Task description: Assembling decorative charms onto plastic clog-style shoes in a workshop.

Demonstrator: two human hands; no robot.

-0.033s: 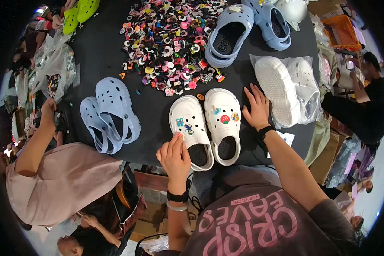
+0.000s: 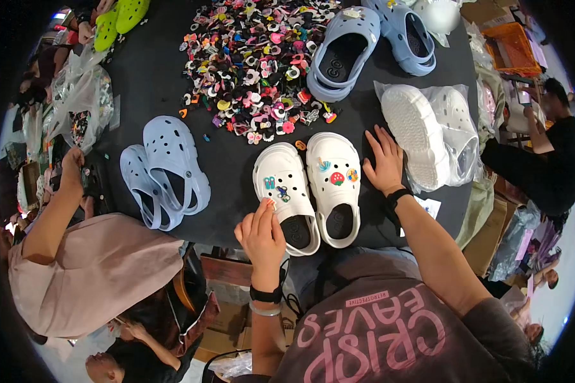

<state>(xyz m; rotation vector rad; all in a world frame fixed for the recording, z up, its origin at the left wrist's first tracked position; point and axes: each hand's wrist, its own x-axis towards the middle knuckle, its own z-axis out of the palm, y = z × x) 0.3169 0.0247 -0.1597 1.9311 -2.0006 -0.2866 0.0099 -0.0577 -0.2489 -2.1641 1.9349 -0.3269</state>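
White clogs, one pair, charms fitted, at the table's near edge. Our left hand pinches a charm over the left clog; our right hand lies open and flat beside the right clog.

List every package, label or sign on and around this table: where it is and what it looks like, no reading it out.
Clear plastic bag: right of the right hand, holding white clogs.
White paper label: table's near right edge, small, partly hidden by the forearm.
Crinkled clear bags: table's left edge, contents unclear.
Orange crate: off the far right corner.
Cardboard boxes: beside the table, right.
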